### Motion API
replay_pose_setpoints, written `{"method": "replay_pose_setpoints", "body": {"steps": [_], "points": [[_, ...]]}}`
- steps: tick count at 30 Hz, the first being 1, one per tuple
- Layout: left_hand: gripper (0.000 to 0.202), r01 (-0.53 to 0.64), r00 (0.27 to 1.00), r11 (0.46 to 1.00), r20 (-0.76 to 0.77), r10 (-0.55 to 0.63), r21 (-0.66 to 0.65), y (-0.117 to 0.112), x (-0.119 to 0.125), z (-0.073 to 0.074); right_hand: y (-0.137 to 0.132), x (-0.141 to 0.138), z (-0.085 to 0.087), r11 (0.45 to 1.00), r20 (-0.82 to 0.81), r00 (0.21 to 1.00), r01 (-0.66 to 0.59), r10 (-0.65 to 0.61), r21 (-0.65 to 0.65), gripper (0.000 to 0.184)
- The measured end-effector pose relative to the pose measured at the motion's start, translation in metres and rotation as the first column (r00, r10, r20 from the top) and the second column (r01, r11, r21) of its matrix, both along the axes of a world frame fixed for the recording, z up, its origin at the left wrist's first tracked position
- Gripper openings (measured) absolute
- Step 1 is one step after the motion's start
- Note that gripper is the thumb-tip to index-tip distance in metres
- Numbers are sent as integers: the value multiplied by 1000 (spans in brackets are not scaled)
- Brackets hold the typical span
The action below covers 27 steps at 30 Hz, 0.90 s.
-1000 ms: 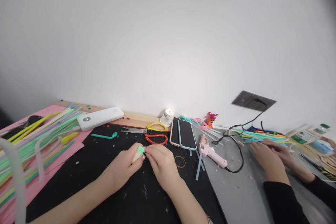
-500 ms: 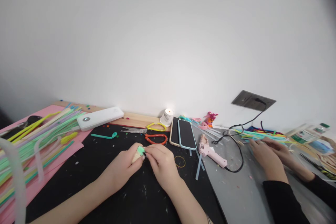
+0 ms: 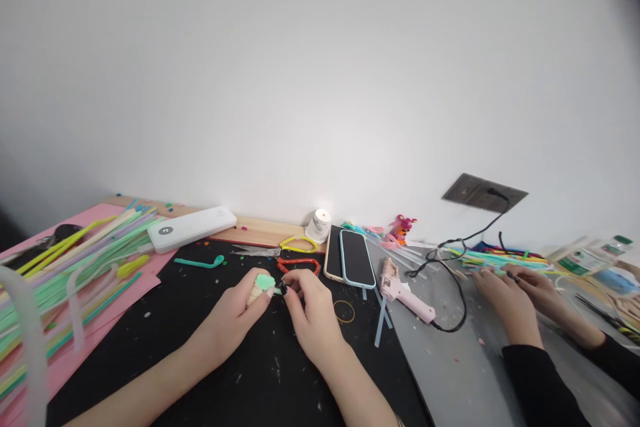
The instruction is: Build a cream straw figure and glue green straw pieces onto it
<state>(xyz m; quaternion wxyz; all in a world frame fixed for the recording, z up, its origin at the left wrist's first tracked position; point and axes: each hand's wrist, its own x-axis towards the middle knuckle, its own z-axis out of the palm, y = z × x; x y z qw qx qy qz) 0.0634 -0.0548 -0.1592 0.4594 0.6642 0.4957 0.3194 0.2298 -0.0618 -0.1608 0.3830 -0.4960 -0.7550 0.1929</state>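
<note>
My left hand [image 3: 233,313] is closed around a small cream and mint-green craft piece [image 3: 265,281], which looks wound from pipe cleaner. Between the two hands a short green strand sticks out of the piece, and the dark-nailed fingertips of my right hand [image 3: 313,310] pinch its end. Much of the piece is hidden by my left fingers. Beyond my hands lie red-handled scissors [image 3: 299,266] and yellow-handled scissors [image 3: 299,243]. A teal pipe cleaner [image 3: 200,261] with a curled end rests on the black mat [image 3: 165,340].
Many pipe cleaners [image 3: 95,267] cover pink paper at left, beside a white power bank [image 3: 193,228]. Phones [image 3: 357,259], a paper cup [image 3: 319,225] and a pink glue gun [image 3: 407,297] with a black cord lie ahead and right. A co-worker's hands [image 3: 510,297] work at far right.
My right fingers have drawn slightly away from my left hand, so the green strand between them shows. The craft piece has turned, showing more of its green top.
</note>
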Motion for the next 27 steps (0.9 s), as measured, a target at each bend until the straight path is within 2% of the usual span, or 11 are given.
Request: {"method": "replay_pose_setpoints", "body": {"steps": [2,8,12,16,24,27], "points": [[21,-11,998,1000,59,12,-20,0,0,-4,1,-1,0,999,8,1000,-1,1,-53,10],[23,75,957,990,287,-37,-121,2,5,-15,3,-4,-3,990,-115,992,-64,49,-127,19],[27,136,891,972,453,-37,-189,4,8,-18,4,-5,-6,984,-204,978,-64,30,-164,21],[32,170,803,948,595,24,-268,4,9,-14,4,-4,-10,980,-260,965,-73,23,-186,21],[34,241,683,893,721,121,-379,1,7,-7,5,-4,-10,979,-271,962,-87,33,-187,21],[34,223,656,886,735,173,-407,3,8,-7,2,-5,-7,984,-236,970,-90,52,-155,20]]}}
